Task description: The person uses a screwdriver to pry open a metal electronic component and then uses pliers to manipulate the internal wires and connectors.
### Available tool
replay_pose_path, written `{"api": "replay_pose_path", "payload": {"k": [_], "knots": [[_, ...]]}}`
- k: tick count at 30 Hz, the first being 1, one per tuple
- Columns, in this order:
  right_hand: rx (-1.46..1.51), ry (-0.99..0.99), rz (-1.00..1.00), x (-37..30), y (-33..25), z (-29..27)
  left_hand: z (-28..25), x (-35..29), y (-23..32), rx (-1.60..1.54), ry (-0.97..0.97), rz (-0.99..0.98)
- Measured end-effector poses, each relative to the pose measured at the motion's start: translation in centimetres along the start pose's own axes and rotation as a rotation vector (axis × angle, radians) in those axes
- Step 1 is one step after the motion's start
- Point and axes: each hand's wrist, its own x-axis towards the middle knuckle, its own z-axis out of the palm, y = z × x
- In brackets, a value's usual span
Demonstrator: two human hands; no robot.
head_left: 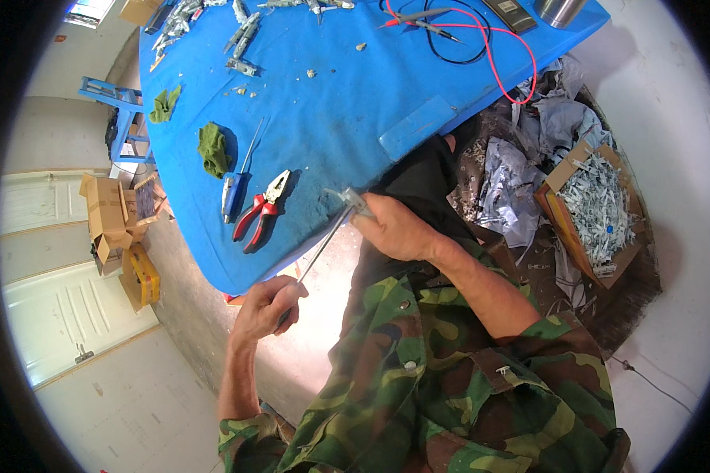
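Grey part [356,202] and screwdriver [321,250] in hands [398,229]

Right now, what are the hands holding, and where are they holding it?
The left hand grips a screwdriver-like tool by its handle end. The right hand holds a small grey piece; the fingers hide exactly where.

L fingers [290,294] hold screwdriver [321,255], tip at grey pc [358,202] in R fingers [370,226].
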Motion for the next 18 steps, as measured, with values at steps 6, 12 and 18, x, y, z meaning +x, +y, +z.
{"api": "replay_pose_path", "payload": {"k": [6,12,18], "knots": [[0.117,-0.078,0.009,0.2,0.7,-0.3,0.5,0.7,-0.7,-0.06,-0.01,0.026],[0.28,-0.198,0.257,-0.4,-1.8,-1.7,0.7,1.7,-1.9,-0.07,-0.021,0.052],[0.496,-0.28,0.394,-0.3,-1.7,-2.1,1.3,2.5,-2.8,-0.119,-0.019,0.075]]}}
